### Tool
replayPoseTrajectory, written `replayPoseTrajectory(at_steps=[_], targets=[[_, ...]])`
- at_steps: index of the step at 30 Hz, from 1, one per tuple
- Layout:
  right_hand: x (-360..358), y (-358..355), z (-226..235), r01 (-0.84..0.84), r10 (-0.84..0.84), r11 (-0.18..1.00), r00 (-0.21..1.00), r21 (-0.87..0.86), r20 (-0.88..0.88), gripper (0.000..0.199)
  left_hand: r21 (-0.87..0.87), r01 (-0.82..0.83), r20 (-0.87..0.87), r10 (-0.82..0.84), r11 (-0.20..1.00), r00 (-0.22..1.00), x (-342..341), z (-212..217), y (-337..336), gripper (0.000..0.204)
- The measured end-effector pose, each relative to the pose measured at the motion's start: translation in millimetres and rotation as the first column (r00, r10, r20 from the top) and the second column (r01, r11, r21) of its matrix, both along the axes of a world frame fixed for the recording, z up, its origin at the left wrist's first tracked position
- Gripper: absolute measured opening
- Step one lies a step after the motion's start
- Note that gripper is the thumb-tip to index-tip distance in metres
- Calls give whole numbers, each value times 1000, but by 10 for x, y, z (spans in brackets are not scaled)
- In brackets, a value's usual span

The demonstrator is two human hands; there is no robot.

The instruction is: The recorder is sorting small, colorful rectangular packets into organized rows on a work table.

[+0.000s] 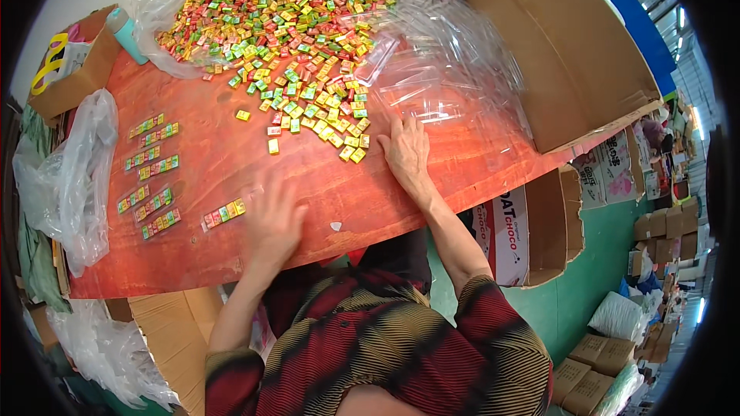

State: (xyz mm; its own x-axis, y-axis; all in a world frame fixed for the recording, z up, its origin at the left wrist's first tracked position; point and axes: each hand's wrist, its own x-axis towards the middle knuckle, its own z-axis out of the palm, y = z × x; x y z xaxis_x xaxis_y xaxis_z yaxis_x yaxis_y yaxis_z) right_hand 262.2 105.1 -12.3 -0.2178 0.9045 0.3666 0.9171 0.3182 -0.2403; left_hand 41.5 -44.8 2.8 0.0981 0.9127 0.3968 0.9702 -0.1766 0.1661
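My left hand (273, 223), smeared by motion, hovers over or rests on the red tabletop (324, 192) near its front edge. Just left of its fingers lies a clear strip pack (223, 214) with a row of small coloured boxes in it. My right hand (406, 152) lies with fingers stretched forward at the near edge of a heap of clear plastic trays (435, 85); nothing shows in its grasp. A big pile of tiny red, yellow, green and orange boxes (285, 8) covers the far middle, some spilling toward my right hand.
Several filled strip packs (159, 166) lie at the left. Beyond them are a cardboard box (81, 69) with yellow-handled scissors (51, 63), a teal bottle (126, 35) and plastic bags (73, 177). A large carton (563, 46) stands at the right; more cartons (532, 227) sit below.
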Motion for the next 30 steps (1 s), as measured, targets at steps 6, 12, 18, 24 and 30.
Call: replayPoseTrajectory(at_steps=[6, 12, 18, 24, 30], targets=[[62, 120, -117, 12, -9, 998, 999, 69, -43, 13, 48, 327, 109, -330, 944, 938, 710, -62, 675, 42], [322, -279, 263, -126, 81, 991, 797, -34, -598, 17, 8, 344, 124, -342, 939, 931, 591, -216, 696, 52], [251, -803, 70, -509, 506, 856, 792, 87, -342, 16, -135, -125, -157, 103, 983, 982, -70, -149, 44, 52], [-177, -924, 304, -731, 664, 678, 653, -74, -365, 24, -191, -284, -125, 264, 940, 957, -749, -257, -112, 43], [0, -220, 137, -113, 114, 994, 990, 8, -89, 37, -80, -350, -105, 341, 933, 934, -798, -149, -128, 45]])
